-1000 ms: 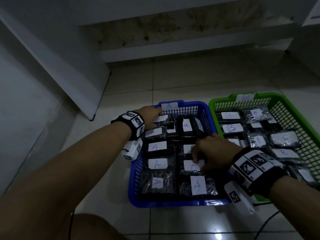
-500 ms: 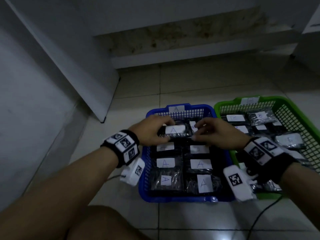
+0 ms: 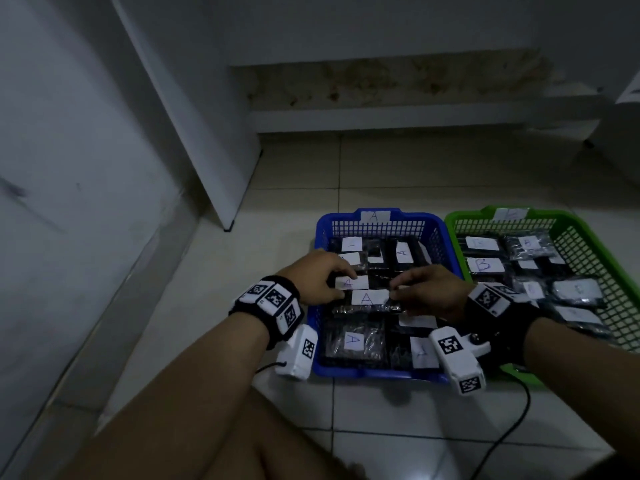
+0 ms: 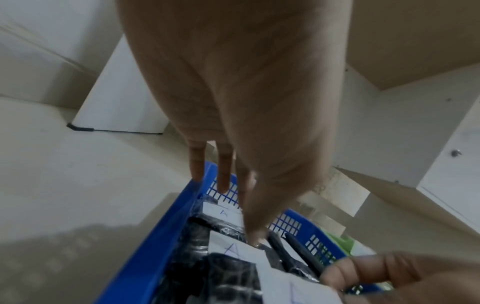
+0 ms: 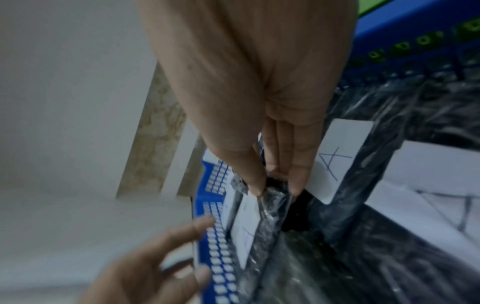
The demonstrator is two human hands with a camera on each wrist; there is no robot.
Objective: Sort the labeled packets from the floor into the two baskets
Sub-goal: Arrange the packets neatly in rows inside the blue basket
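Note:
The blue basket [image 3: 313,327] with an "A" tag holds several black packets with white "A" labels. Beside it on the right, the green basket [image 3: 568,220] holds "B" packets. My right hand [image 3: 401,289] pinches the edge of a black "A" packet [image 3: 367,299] over the middle of the blue basket; the right wrist view shows thumb and fingers [image 5: 255,189] closed on its plastic [image 5: 270,216]. My left hand [image 3: 341,282] is at the packet's left end. In the left wrist view its fingers [image 4: 223,181] are straight and the thumb tip touches a labelled packet [image 4: 233,251].
Both baskets stand side by side on a pale tiled floor [image 3: 398,410]. A white wall and a leaning panel [image 3: 194,140] close the left side, and a low step [image 3: 415,116] runs behind. A black cable [image 3: 509,431] trails on the floor at the right.
Both hands have come back from the far end of the blue basket toward its middle, bringing the "A" packet with them. The view has shifted left.

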